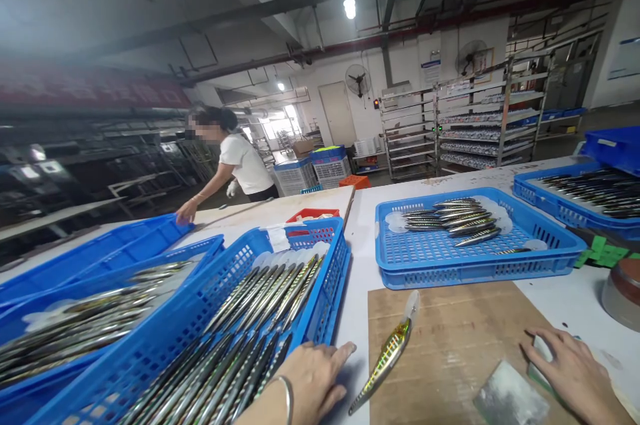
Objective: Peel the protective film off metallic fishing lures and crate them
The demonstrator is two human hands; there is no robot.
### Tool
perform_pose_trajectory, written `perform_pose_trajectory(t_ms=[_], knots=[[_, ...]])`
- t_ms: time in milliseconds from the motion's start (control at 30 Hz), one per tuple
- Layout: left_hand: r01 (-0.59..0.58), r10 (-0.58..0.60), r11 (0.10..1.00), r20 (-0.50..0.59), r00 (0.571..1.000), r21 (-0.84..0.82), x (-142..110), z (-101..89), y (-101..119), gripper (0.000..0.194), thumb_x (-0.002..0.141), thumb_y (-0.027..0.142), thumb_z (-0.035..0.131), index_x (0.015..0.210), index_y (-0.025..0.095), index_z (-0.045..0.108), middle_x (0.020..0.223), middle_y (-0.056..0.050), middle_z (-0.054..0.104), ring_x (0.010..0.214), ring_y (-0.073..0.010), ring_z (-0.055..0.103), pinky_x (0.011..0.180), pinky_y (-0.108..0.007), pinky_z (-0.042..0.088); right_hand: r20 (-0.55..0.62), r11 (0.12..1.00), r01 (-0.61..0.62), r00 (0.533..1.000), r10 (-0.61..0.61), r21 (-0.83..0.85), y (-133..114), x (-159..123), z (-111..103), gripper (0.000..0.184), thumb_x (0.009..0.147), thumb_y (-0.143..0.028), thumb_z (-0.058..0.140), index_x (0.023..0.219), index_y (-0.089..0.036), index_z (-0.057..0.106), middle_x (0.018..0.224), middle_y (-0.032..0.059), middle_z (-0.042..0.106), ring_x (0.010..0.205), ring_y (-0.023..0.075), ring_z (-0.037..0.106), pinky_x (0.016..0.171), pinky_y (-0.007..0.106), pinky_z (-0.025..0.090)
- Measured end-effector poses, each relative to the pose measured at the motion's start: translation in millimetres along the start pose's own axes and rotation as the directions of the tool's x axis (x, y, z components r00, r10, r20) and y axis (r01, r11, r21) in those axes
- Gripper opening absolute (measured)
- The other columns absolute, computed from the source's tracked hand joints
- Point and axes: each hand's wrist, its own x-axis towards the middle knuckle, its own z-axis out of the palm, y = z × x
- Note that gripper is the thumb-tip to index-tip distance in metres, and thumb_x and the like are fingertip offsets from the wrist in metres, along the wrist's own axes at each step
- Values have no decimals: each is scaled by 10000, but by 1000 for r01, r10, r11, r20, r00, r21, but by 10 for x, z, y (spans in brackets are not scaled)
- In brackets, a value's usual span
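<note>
My left hand, with a bangle at the wrist, is at the near right edge of a blue basket filled with rows of dark, striped fishing lures. Its index finger stretches out, and nothing shows in its grasp. Just right of it, a single gold-green fishing lure with a clear lip lies partly on a cardboard sheet. At the sheet's right side my right hand has its thumb and fingers closed around a small pale block. Beside that block lies a smudged, whitish square piece.
A shallow blue basket with piled lures stands beyond the cardboard. More blue trays are at far right, near green tape and a round container. At left, a co-worker touches a blue tray.
</note>
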Motion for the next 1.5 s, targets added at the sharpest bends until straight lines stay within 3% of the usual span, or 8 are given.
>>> perform_pose_trajectory(t_ms=[267,800,1033,1200,1333,1500], knots=[[-27,27,1000,-18,999,-10,12,42,-27,493,852,258,509,1338,251,428,1095,-95,656,985,-304,620,885,-494,473,12,1000,-2,1000,2,5,6,11,-13,549,756,-685,388,1073,-317,645,1182,68,582,1104,341,510,865,486,436],[-12,12,1000,6,1000,9,47,58,-55,436,860,324,486,1290,261,449,1071,-92,657,1000,-272,619,868,-395,471,-4,999,3,1000,-3,36,83,29,94,555,763,-695,388,1103,-326,626,1190,77,556,1074,339,507,850,514,425],[-23,23,999,-24,999,34,48,61,-38,434,855,316,499,1282,241,470,1059,-98,668,978,-300,633,848,-451,497,-11,999,4,1000,-4,48,50,23,92,557,768,-681,376,1094,-313,638,1184,83,558,1070,343,504,857,516,415],[-25,25,1000,-29,999,10,102,96,-78,434,869,309,503,1297,244,466,1156,-96,652,1044,-276,625,895,-411,499,-22,1000,-2,1000,3,25,-65,-18,-49,517,769,-627,410,1071,-288,657,1153,82,574,1037,330,508,858,489,406],[-5,5,1000,-97,995,-4,91,75,-59,421,916,262,401,1330,208,453,1289,-106,580,1139,-247,580,974,-383,466,-31,1000,2,1000,-2,0,-196,-61,-233,431,780,-531,471,1080,-282,654,1128,72,574,1065,308,483,879,446,380],[-47,46,999,-59,997,-7,138,-14,239,434,909,335,406,1335,267,446,1200,-86,629,1049,-267,623,887,-407,499,-68,1000,-11,998,10,-10,-261,-54,-297,340,788,-446,544,1058,-274,658,1139,56,572,1057,281,465,852,408,352]])
